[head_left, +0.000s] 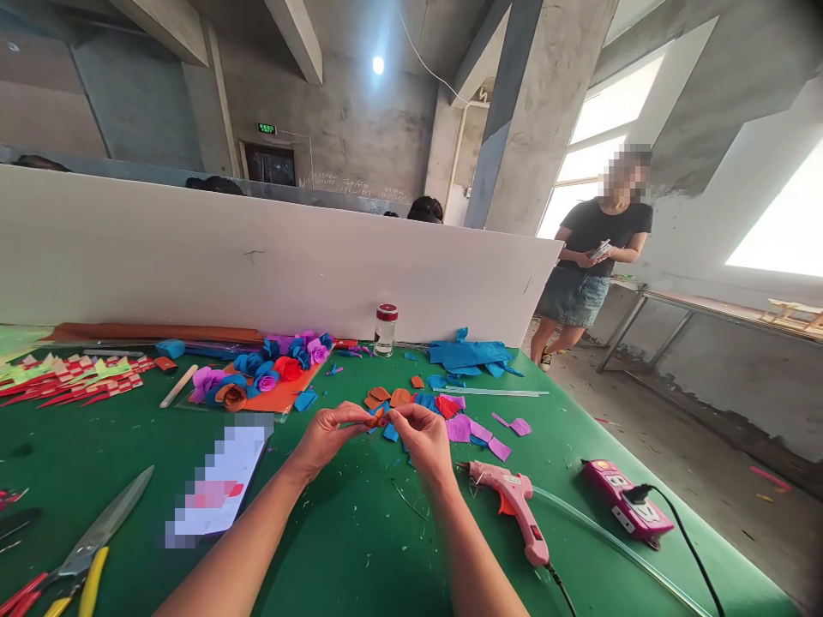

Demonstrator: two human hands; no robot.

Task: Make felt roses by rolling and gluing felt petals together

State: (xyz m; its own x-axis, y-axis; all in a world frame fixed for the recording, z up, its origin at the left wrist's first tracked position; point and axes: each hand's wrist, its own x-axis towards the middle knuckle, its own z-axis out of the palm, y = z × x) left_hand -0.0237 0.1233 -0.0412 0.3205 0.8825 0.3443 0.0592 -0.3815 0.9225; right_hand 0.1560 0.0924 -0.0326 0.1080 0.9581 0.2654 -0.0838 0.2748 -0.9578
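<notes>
Over the middle of the green table, my left hand (327,439) and my right hand (423,435) meet, fingertips pinched together. Between them is a small orange-brown crepe paper piece (378,420), partly hidden by the fingers. Just beyond lie cut paper petals in brown, blue, red and purple, among them a purple petal (459,428) and a brown petal (399,398). A pink glue gun (511,493) rests on its side to the right of my right forearm. Finished paper flowers (263,374) are heaped at the back left.
Scissors (96,540) and a phone (222,480) lie on the left. A pink power strip (627,501) with a black cord sits at right. A lidded jar (386,330) stands by the white partition (289,257). A person (604,231) stands beyond the table at right.
</notes>
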